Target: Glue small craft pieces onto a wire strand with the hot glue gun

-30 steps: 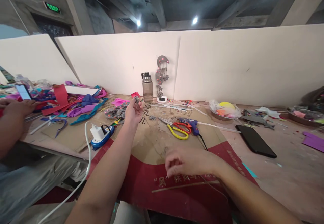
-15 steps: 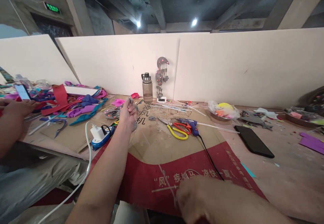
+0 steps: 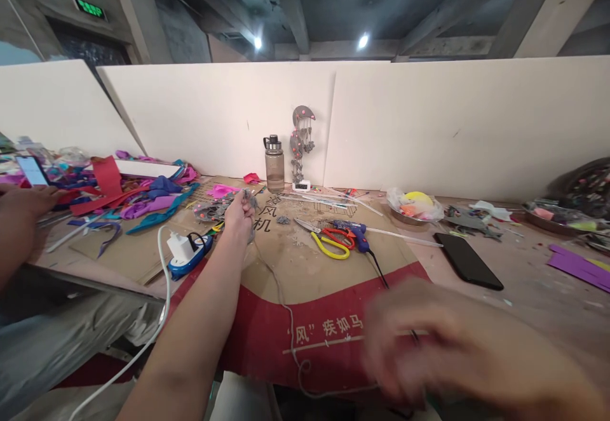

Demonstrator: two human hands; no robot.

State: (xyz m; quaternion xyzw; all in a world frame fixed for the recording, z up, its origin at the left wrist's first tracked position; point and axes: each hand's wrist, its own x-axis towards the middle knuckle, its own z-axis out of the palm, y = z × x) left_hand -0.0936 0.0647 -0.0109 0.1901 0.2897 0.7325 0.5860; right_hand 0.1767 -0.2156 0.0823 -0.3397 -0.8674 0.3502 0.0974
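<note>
My left hand (image 3: 241, 214) is closed in front of the water bottle, with a grey string (image 3: 283, 294) hanging from it. Small grey cut-out pieces (image 3: 250, 197) show around its fingers; whether they are gripped is unclear. The string runs down over the red part of the cardboard (image 3: 257, 351), curls into a loop and trails right. My right hand (image 3: 410, 338) is smeared by motion at the lower right, near the string's far end. Scissors with yellow handles (image 3: 328, 246), red-handled scissors (image 3: 340, 238) and a blue glue gun (image 3: 357, 237) lie ahead of it.
A black phone (image 3: 469, 262) lies to the right, below a bowl (image 3: 412, 218) holding a plastic bag. A blue power strip (image 3: 190, 265) with a white cable sits left. A grey hanging ornament (image 3: 302, 132) stands beside the bottle (image 3: 275, 170). Another person's hand (image 3: 33, 202) is far left.
My right hand has swung to the right and slightly up. The string now lies slack and curved across the cardboard. My left hand has barely moved; the view has shifted slightly.
</note>
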